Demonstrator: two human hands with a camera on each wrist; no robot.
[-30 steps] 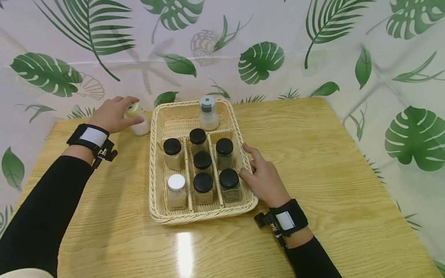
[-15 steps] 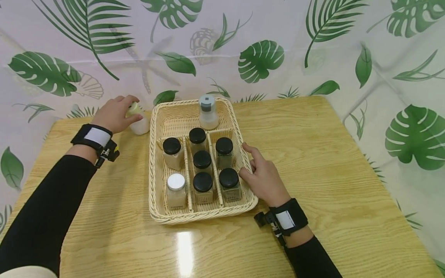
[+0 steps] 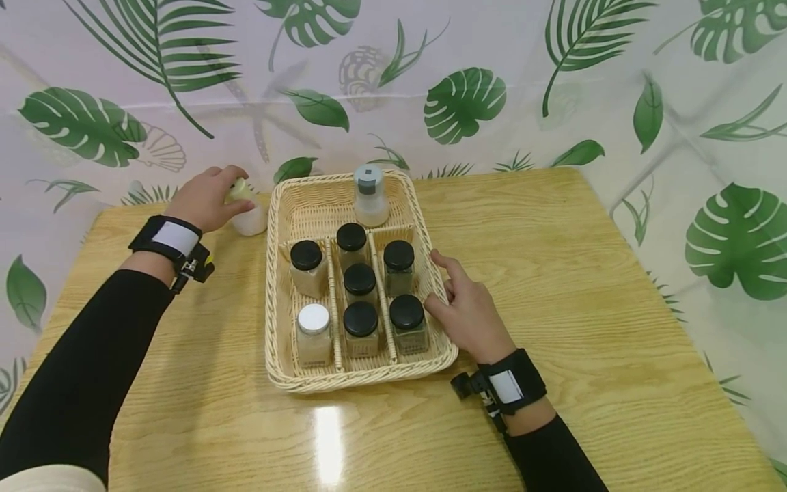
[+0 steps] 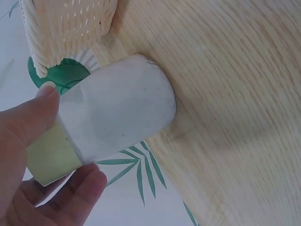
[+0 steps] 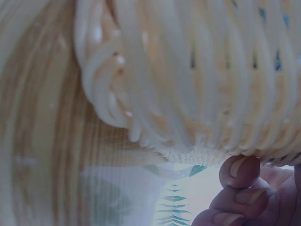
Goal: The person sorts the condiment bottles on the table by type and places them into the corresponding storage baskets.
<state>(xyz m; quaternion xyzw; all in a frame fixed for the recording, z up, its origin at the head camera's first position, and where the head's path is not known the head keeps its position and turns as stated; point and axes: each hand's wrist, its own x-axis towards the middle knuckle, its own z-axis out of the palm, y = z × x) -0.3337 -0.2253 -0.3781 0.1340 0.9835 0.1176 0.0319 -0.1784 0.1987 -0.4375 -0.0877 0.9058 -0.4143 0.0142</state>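
Observation:
My left hand (image 3: 205,199) pinches the pale yellow-green cap (image 4: 54,153) of a white bottle (image 4: 122,106) between thumb and fingers. The bottle is upright at the table's back left, just left of a woven basket (image 3: 273,294). In the head view the hand covers part of the cap. At the basket's right side, my right hand (image 3: 470,314) holds the rim: thumb over the edge, index finger stretched along it, the others curled below. The right wrist view shows those curled fingertips (image 5: 240,172) against the weave (image 5: 188,70).
The basket has three front compartments with several square jars, most black-capped (image 3: 359,279), one white-capped (image 3: 314,318). A clear shaker with a grey lid (image 3: 371,195) stands in its back compartment. The wooden table (image 3: 553,273) meets a leaf-printed backdrop (image 3: 393,68) behind.
Almost nothing differs. The left hand and bottle show only a very slight shift in the head view; the right hand stays on the basket rim.

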